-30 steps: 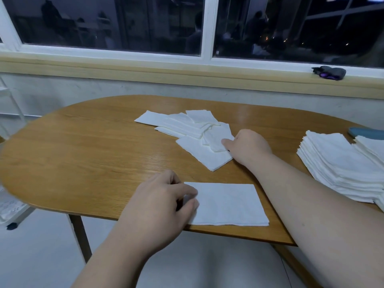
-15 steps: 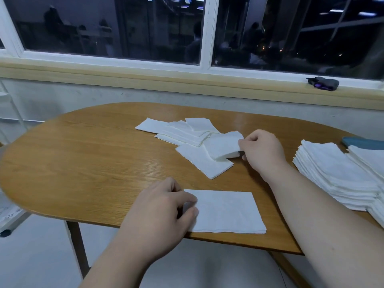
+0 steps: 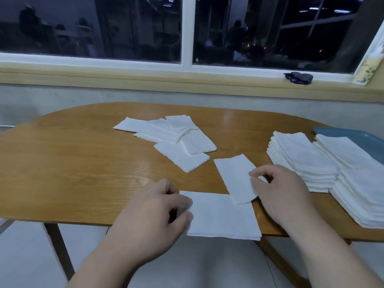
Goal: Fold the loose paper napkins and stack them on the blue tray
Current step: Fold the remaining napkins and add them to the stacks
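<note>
The bare left forearm [image 3: 108,265] comes in from 7 o'clock and the bare right forearm [image 3: 336,252] from 4 o'clock, both angled inward. The left hand [image 3: 151,215] lies back up with its fingers curled, thumb and forefinger pinching the 9 o'clock edge of a flat white rectangular paper napkin [image 3: 222,217]. The right hand [image 3: 280,190], at 2 o'clock from the left and well apart from it, is back up too, knuckles bent, its fingertips [image 3: 254,173] pinching the 3 o'clock edge of a narrow white folded paper napkin [image 3: 234,175]
</note>
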Available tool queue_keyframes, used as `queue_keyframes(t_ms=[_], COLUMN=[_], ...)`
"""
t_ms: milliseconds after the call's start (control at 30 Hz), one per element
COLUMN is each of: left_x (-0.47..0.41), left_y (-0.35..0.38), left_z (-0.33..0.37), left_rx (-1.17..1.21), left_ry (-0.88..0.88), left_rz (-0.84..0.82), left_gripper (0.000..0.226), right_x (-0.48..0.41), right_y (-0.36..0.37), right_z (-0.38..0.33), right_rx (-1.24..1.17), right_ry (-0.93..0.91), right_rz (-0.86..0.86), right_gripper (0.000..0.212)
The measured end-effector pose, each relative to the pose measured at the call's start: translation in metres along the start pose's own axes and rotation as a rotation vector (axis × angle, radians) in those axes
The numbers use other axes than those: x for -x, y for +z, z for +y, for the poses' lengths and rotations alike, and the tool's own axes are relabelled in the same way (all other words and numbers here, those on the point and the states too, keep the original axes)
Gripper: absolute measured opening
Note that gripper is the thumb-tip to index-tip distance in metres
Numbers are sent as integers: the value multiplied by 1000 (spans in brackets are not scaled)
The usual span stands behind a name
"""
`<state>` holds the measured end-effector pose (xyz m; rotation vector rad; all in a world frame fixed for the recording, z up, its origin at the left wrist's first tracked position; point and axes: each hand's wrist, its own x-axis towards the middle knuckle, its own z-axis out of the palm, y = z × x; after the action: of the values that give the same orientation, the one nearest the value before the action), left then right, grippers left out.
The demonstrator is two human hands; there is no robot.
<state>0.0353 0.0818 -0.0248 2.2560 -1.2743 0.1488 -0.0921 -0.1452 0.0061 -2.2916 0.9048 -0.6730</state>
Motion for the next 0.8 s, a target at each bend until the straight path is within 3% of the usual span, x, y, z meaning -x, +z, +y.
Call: queue_keyframes(t_ms=[267, 467, 600, 700, 800], left_x=[-3, -3, -3, 0, 3], left_y=[3, 3, -3, -5, -6], left_z=[6, 7, 7, 5, 5], left_rx=[-7, 22, 223, 400, 421], left_ry=[-30, -65, -121, -169, -128], left_rz=[5, 12, 89, 132, 109], left_gripper=[35, 30, 28, 47, 57], right_x=[-8, -6, -1, -1, -1], right_y=[-5, -23, -32, -27, -19], right_z=[2, -10, -18, -15, -9], right_rx=[52, -315, -542, -598, -576], right_ry=[-84, -49, -82, -32, -8], right_rz=[93, 129, -13, -201, -309], right_gripper=[34, 40, 46, 46, 46])
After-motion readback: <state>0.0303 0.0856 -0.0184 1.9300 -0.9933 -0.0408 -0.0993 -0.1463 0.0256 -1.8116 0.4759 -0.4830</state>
